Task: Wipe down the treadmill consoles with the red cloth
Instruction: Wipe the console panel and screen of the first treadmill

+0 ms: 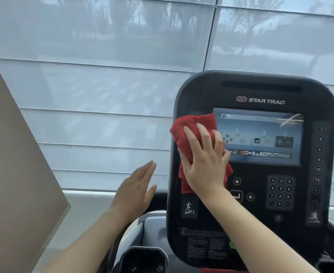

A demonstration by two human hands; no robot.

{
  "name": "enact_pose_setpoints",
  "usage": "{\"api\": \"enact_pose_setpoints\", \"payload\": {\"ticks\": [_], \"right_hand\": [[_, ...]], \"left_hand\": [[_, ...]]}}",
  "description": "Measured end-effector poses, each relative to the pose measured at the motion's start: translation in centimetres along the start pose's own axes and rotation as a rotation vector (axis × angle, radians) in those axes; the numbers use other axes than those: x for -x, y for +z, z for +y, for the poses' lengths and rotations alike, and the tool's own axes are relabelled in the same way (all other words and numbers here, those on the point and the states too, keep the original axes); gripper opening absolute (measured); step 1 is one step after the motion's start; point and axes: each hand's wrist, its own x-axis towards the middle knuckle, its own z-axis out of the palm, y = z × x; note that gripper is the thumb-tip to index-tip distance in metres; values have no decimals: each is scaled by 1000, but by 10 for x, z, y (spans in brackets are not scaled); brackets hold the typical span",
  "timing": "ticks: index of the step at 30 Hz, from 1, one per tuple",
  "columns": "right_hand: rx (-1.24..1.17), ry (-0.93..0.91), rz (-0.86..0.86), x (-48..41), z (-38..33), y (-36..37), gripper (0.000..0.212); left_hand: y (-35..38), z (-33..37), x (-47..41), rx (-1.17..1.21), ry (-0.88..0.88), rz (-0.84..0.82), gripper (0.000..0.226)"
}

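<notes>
A black Star Trac treadmill console (260,91) fills the right half of the head view, with a lit touchscreen (264,134) and a number keypad (280,192) below it. My right hand (205,164) presses a bunched red cloth (189,129) flat against the console's left side, over the screen's left edge. The cloth sticks out above and below my palm. My left hand (136,192) hovers in the air left of the console, fingers straight and spread, touching nothing.
A black cup holder (142,259) sits at the bottom, left of the console's base. A beige wall or pillar (14,174) rises at the left edge. Behind the console hang translucent window blinds (103,95).
</notes>
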Motion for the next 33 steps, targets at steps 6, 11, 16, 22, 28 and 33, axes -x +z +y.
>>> {"api": "enact_pose_setpoints", "payload": {"ticks": [6, 11, 16, 22, 28, 33], "right_hand": [[11, 31, 2, -12, -13, 2, 45], [30, 34, 0, 10, -15, 5, 46], [32, 22, -16, 33, -14, 7, 46], [18, 39, -36, 36, -18, 6, 46], [-9, 22, -64, 38, -16, 5, 45], [6, 6, -59, 46, -17, 6, 46]], "left_hand": [[31, -33, 37, -49, -181, -239, 57], [58, -46, 75, -114, -307, -365, 55], [76, -59, 100, -221, -204, -293, 49], [81, -57, 106, -241, -206, -232, 50], [78, -56, 106, -217, -231, -239, 48], [76, -52, 110, -172, -263, -250, 48]]}}
